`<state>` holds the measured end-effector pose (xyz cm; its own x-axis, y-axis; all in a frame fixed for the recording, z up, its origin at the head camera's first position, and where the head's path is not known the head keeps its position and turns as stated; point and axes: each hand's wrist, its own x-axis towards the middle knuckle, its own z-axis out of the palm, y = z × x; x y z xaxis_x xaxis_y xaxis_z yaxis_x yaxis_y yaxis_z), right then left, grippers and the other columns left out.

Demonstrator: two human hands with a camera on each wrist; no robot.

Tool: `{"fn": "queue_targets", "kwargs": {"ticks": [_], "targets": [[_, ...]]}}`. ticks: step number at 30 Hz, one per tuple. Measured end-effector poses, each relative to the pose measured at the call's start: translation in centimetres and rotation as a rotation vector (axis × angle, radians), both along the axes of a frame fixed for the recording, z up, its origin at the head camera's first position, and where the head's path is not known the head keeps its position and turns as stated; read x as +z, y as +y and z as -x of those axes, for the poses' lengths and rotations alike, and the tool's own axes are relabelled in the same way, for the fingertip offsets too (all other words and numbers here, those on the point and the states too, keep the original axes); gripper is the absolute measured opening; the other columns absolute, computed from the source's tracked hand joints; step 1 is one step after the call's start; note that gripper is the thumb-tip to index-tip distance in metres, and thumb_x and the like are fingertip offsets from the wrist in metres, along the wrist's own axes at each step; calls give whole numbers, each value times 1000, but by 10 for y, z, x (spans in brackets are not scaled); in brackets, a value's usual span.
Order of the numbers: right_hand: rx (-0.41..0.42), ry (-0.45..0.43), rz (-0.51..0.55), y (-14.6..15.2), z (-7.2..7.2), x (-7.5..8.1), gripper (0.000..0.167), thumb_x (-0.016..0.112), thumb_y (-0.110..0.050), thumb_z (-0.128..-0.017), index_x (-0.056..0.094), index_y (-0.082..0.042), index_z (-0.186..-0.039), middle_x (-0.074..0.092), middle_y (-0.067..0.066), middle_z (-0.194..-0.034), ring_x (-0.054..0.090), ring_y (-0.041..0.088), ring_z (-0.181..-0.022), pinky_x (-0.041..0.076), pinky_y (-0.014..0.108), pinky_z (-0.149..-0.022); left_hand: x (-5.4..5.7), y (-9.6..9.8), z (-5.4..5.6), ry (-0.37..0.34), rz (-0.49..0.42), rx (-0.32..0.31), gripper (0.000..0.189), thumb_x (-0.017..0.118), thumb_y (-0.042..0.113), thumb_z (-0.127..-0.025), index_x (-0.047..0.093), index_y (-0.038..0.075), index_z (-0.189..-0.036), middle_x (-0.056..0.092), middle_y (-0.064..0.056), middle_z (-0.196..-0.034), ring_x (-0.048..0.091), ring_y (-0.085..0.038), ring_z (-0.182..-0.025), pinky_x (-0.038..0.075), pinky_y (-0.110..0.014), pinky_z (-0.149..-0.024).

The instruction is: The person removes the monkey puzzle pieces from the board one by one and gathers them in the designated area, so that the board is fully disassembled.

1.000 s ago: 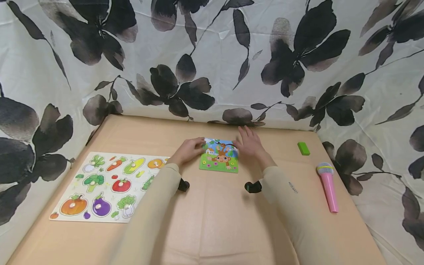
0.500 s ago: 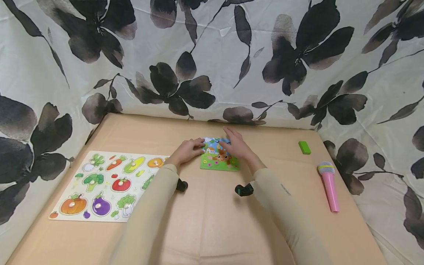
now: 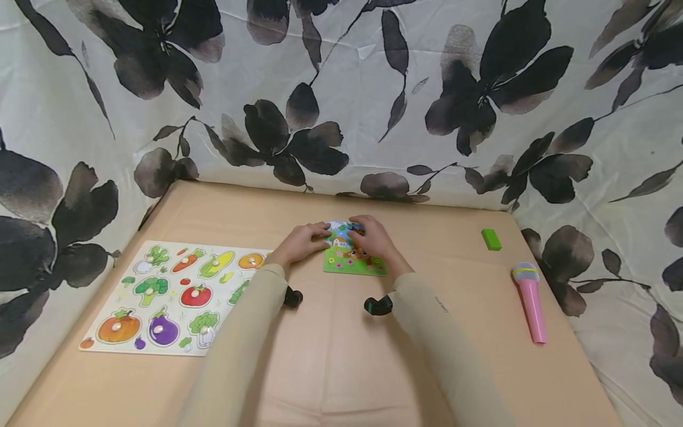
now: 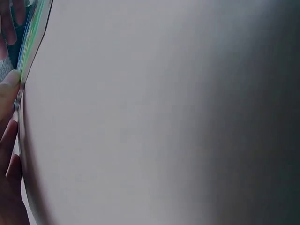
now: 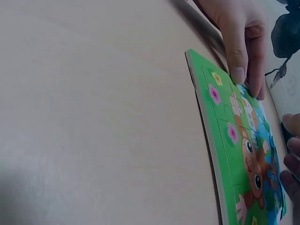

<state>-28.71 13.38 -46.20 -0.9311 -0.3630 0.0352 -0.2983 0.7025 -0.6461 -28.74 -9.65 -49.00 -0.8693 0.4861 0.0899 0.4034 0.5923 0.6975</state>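
Note:
A small jigsaw puzzle with a monkey on green and blue lies flat on the table. My left hand rests at the puzzle's left edge, thumb and fingertips touching it. In the right wrist view, the left hand reaches down with its thumb on the puzzle. My right hand is over the puzzle's upper right part, fingers loosely bent, covering much of the monkey. The right wrist view shows the right hand's fingers close over the blue far side.
A white vegetable knob puzzle board lies to the left, partly under the left sleeve. On the right are a green block and a pink toy microphone. A floral cloth hangs behind the table's back edge.
My right hand has moved left from beside the puzzle's right edge to over its upper right part, its fingers bending more. The left hand has stayed at the left edge.

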Motion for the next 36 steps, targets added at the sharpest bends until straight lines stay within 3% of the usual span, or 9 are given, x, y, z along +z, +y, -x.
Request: {"fn": "queue_targets", "kwargs": {"ticks": [5,12,22,36], "targets": [[-24,-39,31,-6,2,-2,42,60,-18,-98,55,-3,-137,52,16,-138,51,30,-126,42,42,-107,0,-1,2,4,-10,-14,37,70,23,-92,68,4,-123,51,-5,-145,41,-23,-138,29,-38,-116],[-27,-83,-15,-12,6,-4,43,58,-21,-100,54,-6,-139,52,13,-139,49,27,-129,38,40,-110,0,-2,2,-18,-29,-9,36,71,21,-91,68,4,-122,52,-5,-144,42,-23,-138,30,-38,-116],[-2,-76,-102,-19,11,-8,44,59,-25,-99,54,-9,-140,47,14,-139,42,32,-129,34,43,-112,3,-2,4,-46,-38,-9,36,72,20,-90,69,4,-122,52,-5,-144,43,-22,-137,32,-38,-115],[-48,-95,-159,-28,10,-9,45,63,-31,-96,57,-16,-138,42,14,-138,40,33,-126,34,44,-109,7,-2,0,-76,-4,-4,36,71,20,-91,68,3,-123,50,-6,-146,42,-25,-138,30,-41,-116]]}}
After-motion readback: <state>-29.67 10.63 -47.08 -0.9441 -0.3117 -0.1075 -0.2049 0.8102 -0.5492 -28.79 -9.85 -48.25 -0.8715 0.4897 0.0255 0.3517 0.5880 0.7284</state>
